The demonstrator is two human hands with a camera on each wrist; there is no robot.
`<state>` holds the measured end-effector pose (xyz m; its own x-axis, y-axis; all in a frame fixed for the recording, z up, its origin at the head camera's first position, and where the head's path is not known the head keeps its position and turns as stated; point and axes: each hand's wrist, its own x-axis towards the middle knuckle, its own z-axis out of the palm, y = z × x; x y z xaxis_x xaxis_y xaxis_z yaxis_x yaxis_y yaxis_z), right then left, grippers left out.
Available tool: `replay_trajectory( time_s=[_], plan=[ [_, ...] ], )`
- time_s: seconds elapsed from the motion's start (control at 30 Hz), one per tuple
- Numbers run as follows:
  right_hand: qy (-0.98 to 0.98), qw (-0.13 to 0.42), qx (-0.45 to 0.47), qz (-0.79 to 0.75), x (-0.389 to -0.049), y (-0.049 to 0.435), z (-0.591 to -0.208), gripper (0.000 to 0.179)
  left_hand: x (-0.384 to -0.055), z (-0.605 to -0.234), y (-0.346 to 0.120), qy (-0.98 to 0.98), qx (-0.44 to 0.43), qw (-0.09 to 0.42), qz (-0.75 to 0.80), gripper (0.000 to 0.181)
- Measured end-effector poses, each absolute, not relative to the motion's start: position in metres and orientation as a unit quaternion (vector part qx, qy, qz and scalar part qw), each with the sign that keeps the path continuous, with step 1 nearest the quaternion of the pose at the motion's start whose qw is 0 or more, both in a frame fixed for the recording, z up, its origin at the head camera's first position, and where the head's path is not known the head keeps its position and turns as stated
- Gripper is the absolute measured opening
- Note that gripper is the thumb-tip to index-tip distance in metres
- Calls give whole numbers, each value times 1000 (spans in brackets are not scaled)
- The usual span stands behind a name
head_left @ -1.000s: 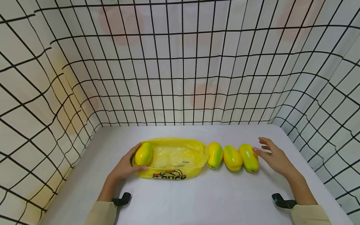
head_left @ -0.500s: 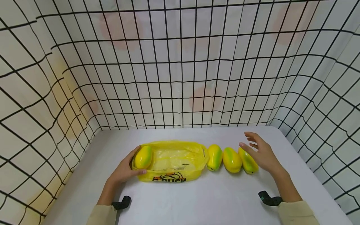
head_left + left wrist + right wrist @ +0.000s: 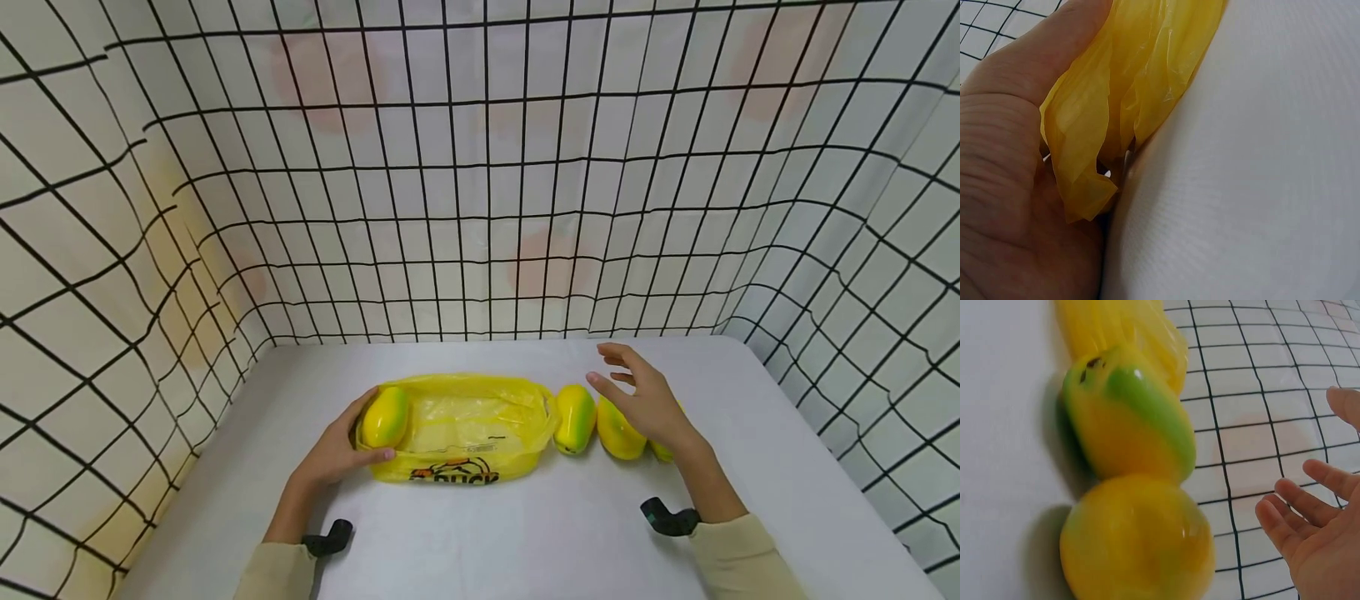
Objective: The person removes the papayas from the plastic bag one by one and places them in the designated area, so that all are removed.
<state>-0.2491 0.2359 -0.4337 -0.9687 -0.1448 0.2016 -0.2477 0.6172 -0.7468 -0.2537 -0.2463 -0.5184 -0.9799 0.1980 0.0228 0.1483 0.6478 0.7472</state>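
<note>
Grip: your left hand (image 3: 337, 442) holds the left end of the bag (image 3: 461, 417), thumb along the near rim; your right hand (image 3: 645, 404) is spread and holds nothing.

Head view: the inner fruit (image 3: 386, 417) lies at the bag's left end. On the table (image 3: 480, 542), to the bag's right, lie the first fruit (image 3: 575, 419), the middle fruit (image 3: 621, 433) and the end fruit (image 3: 662, 452), mostly hidden by your right hand. Too low a reach may knock this row and start it rolling.

Left wrist view: bunched film lies inside your hand; slackening this hold could let the bag's mouth collapse.

Right wrist view: your right hand is clear of the fruit. A careless push on the first fruit could crumple the bag's adjoining end.
</note>
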Motion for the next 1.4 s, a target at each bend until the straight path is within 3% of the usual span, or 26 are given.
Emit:
replay_trajectory(
  time_s=[1.4],
  plan=[
    [-845, -6, 180, 504, -264, 132, -445, 54, -256, -521, -247, 907, 84, 38, 411, 118]
  ],
)
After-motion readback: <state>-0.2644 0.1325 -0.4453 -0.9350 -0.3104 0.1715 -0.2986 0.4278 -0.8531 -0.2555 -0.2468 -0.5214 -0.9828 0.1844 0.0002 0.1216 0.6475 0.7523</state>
